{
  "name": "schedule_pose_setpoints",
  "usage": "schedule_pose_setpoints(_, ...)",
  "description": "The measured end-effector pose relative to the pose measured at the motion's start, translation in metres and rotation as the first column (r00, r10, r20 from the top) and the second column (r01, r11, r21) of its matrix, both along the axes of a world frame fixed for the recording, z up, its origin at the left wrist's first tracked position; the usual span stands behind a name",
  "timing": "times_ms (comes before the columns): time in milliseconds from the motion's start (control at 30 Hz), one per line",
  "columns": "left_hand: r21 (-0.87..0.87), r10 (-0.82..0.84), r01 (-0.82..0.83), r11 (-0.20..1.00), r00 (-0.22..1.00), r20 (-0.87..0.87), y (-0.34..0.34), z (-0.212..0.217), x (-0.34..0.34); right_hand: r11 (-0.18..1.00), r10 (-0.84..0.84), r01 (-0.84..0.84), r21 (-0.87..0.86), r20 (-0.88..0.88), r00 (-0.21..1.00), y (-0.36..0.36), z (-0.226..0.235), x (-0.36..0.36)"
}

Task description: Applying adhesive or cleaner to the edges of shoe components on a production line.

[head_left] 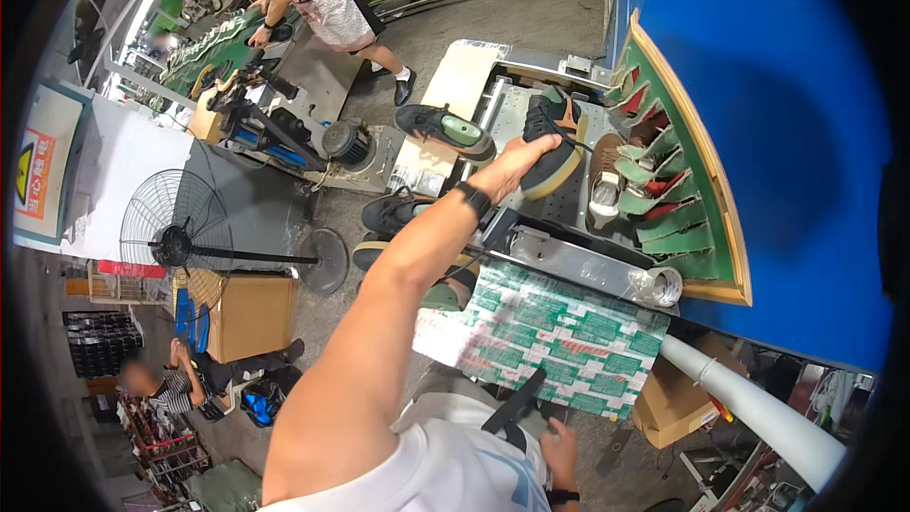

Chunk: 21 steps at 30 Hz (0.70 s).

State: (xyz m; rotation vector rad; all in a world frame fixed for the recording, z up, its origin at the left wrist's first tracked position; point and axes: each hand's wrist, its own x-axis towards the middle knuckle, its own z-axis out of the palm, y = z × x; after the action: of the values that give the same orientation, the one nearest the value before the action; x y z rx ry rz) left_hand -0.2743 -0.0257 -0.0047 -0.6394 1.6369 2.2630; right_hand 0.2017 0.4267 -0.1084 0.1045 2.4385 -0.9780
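Note:
My left hand (517,167) reaches out, a black watch on its wrist, and grips a dark shoe with a tan sole (553,144) over a perforated metal plate (512,109). Left of it lies another dark shoe with a green insole (445,128). A brown shoe (604,180) stands in the green slotted rack (668,180) just right of the held shoe. My right hand (560,448) is low by my white shirt, next to a black strap (517,403); its fingers are partly hidden.
A blue machine wall (777,133) fills the right side. Green-and-white printed cardboard (550,337) hangs below the metal frame. More dark shoes (393,213) lie on the floor. A standing fan (180,232), a cardboard box (251,318), a seated person (166,384) and a standing person (322,0) are to the left.

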Motion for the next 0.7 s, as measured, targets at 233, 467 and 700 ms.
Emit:
schedule_pose_setpoints(233, -0.173, -0.041, 0.02, 0.985, 0.992, -0.123, 0.043, 0.039, 0.246, 0.995, -0.062, 0.063, -0.072, 0.011, 0.998, -0.045, -0.007, -0.056)
schedule_pose_setpoints(467, -0.676, -0.184, 0.227, 0.701, 0.973, 0.136, 0.11, -0.037, 0.384, 0.982, -0.114, 0.098, -0.163, -0.091, 0.989, -0.067, 0.008, -0.074)
schedule_pose_setpoints(700, -0.644, -0.349, 0.357, 0.677, 0.926, 0.146, 0.093, -0.131, 0.393, 0.958, -0.234, 0.235, -0.165, 0.024, 0.972, -0.12, 0.043, -0.07)
